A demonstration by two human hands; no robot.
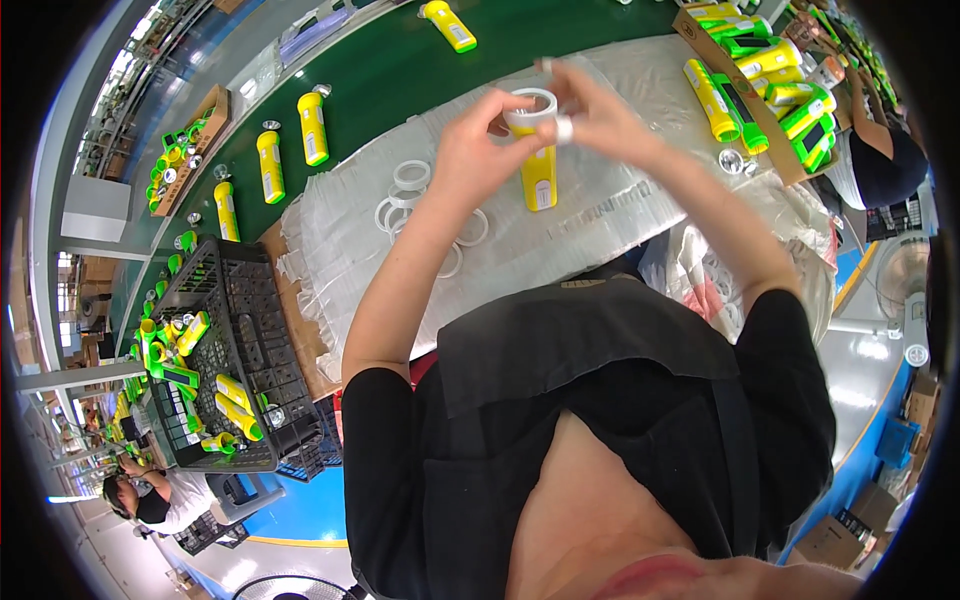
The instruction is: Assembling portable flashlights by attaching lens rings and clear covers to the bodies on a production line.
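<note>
A white ring [541, 94] sits at the upper end of a yellow flashlight [540, 185], which points down toward me above the covered table. My left hand [478, 145] grips the ring, its index finger at the rim and its thumb below. On the other side, my right hand [598, 115] has its fingers apart and curved around the ring's far side, with white wraps on a fingertip and the thumb; that hand is slightly blurred. Several loose white rings [411, 176] lie to the left on the plastic-covered work surface [340, 230].
Yellow flashlights [313, 130] stand along the green belt [375, 65]. A black crate [262, 330] with flashlight parts is at left. At right are a cardboard box [715, 50] of yellow-green flashlights, a plastic bag [800, 225] and another person [885, 150].
</note>
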